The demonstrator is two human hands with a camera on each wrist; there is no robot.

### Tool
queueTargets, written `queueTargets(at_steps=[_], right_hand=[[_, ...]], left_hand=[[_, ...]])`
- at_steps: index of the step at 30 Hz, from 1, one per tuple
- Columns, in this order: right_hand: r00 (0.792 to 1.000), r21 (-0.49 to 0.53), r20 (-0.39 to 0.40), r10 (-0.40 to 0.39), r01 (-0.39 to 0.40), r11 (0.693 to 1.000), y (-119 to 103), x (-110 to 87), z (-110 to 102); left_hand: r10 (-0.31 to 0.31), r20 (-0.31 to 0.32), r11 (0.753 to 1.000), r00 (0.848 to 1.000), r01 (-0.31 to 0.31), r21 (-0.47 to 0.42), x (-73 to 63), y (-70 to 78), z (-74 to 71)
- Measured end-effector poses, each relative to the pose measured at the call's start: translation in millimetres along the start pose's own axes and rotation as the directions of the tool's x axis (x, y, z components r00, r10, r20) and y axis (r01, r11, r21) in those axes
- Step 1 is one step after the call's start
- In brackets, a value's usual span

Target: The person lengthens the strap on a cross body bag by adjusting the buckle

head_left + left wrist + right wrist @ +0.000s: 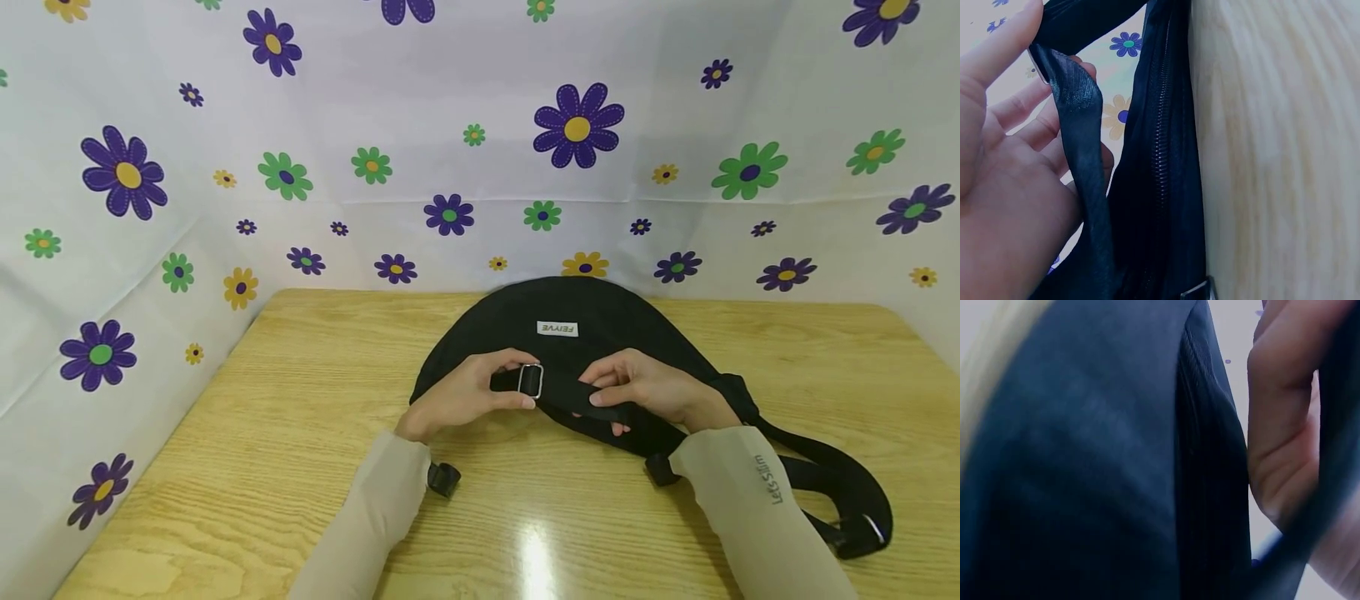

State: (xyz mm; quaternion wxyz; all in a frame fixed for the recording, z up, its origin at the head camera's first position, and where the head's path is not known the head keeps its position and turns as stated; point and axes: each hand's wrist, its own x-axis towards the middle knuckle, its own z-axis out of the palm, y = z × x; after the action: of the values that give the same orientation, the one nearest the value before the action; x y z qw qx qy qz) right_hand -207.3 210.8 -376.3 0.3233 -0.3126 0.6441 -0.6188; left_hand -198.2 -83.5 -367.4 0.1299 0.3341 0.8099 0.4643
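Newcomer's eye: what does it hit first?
A black bag on the wooden table, with a white label. In front of it, the left hand pinches a metal buckle and the right hand holds the black strap. Behind hangs a white cloth with purple, green and yellow flowers.

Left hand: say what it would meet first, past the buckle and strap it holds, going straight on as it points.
Most likely the right hand, across from it; depth is unclear, so it might brush the black bag first.

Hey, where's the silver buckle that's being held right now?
Near the middle of the head view, the silver buckle is pinched in the left hand on a black strap, below the white label, left of the right hand.
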Motion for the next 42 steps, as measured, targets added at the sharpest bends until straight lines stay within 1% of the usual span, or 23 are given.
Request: queueTargets(at_steps=[6,10,16,21,26,29,35,38,42], right_hand=[[1.000,-0.017,-0.029,-0.001,0.001,1.000,0.5,-0.6,-0.7],[0.998,-0.023,-0.062,0.018,-0.019,1.000,0.6,0.3,0.3],[0.993,-0.026,-0.107,0.051,-0.054,0.998,-1.7,3.2,3.9],[0.990,-0.049,-0.129,0.057,-0.064,0.997,-3.5,6.3,7.3],[0.979,-0.053,-0.183,0.087,-0.098,0.994,-5.6,8.7,11.3],[0.972,-0.048,-0.215,0.098,-0.110,0.993,-6.5,10.2,13.8],[0.977,-0.044,-0.203,0.068,-0.079,0.996,-3.2,17.1,19.0],[0.981,-0.042,-0.193,0.011,-0.020,0.999,-0.7,19.8,20.5],[0.978,-0.012,-0.200,-0.058,0.057,0.998,3.2,20.3,21.0]], left_hand=[[-0.009,-0.006,0.999,1.000,0.008,-0.031,0.9,-2.9,-0.9],[-0.009,-0.011,0.999,1.000,0.008,-0.047,2.0,-3.3,-0.9],[-0.014,-0.026,0.999,1.000,0.013,-0.043,2.8,-3.1,0.0],[-0.023,-0.033,0.999,0.999,0.022,-0.027,3.1,-1.7,1.5],[-0.023,-0.031,1.000,0.999,0.022,-0.008,2.4,0.5,3.0],[-0.021,-0.021,1.000,1.000,0.021,-0.011,2.4,1.0,3.9],[-0.025,-0.022,0.999,0.999,0.025,-0.022,3.0,2.3,4.6],[-0.023,-0.025,0.999,0.999,0.022,-0.027,3.6,3.6,4.2],[-0.029,-0.029,0.999,0.999,0.028,-0.036,3.8,4.8,3.9]])
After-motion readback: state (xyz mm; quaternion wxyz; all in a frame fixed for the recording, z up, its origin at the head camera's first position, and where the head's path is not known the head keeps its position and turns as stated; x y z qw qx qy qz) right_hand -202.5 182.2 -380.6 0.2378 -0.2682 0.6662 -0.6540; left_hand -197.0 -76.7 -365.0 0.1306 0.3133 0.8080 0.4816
